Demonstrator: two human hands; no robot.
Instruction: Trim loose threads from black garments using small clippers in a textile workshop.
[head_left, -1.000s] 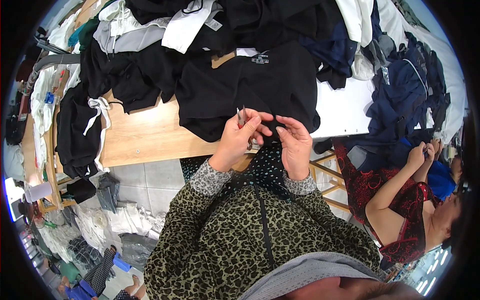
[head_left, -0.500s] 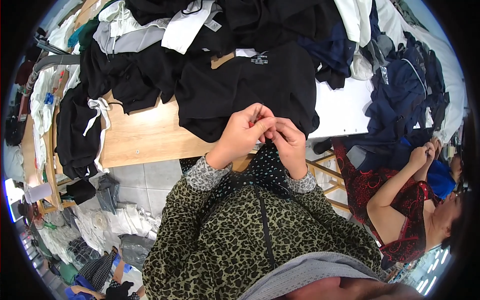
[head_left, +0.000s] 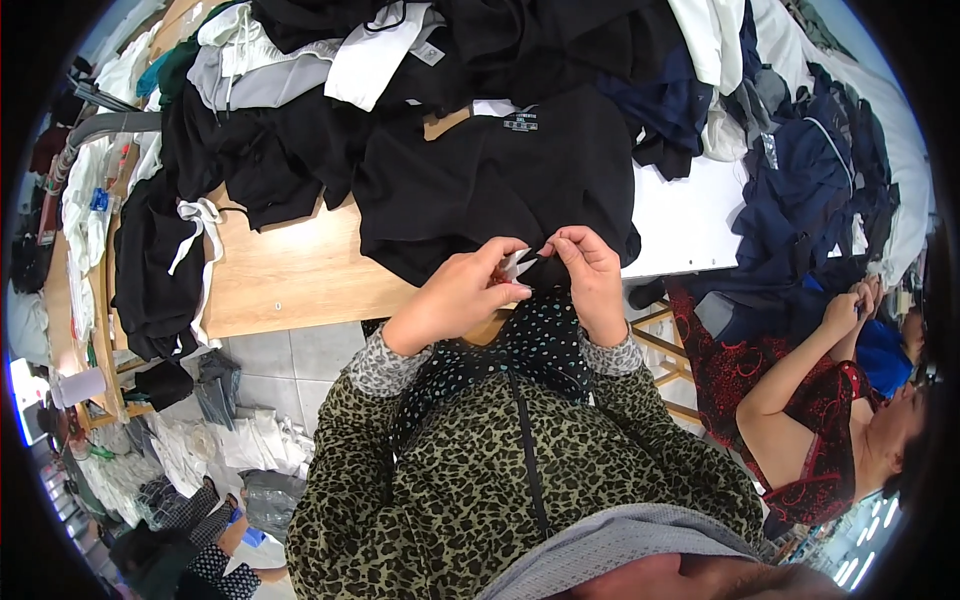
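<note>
My left hand (head_left: 458, 297) is closed around small thread snips (head_left: 519, 267), their pale pointed blades spread apart toward my right hand (head_left: 594, 285). A bit of red shows beside the blades within my fingers. The right hand's thumb and forefinger are pinched together just beyond the blade tips; what lies between them is too small to make out. Both hands are over the near edge of a black garment (head_left: 490, 180), which is spread on the table with a small pale print at its neck. A fold of its cloth rises close to the pinched fingers.
The wooden tabletop (head_left: 285, 270) adjoins a white surface (head_left: 685, 220). Black, white and grey clothes (head_left: 270, 75) are heaped along the far side, with navy garments (head_left: 790, 200) at right. Another person (head_left: 800, 420) works at the right. Bagged clothes (head_left: 260, 440) lie at lower left.
My hands were together and have moved apart. The snips, mostly hidden in my left hand before, now show their spread blades. The black garment has shifted slightly.
</note>
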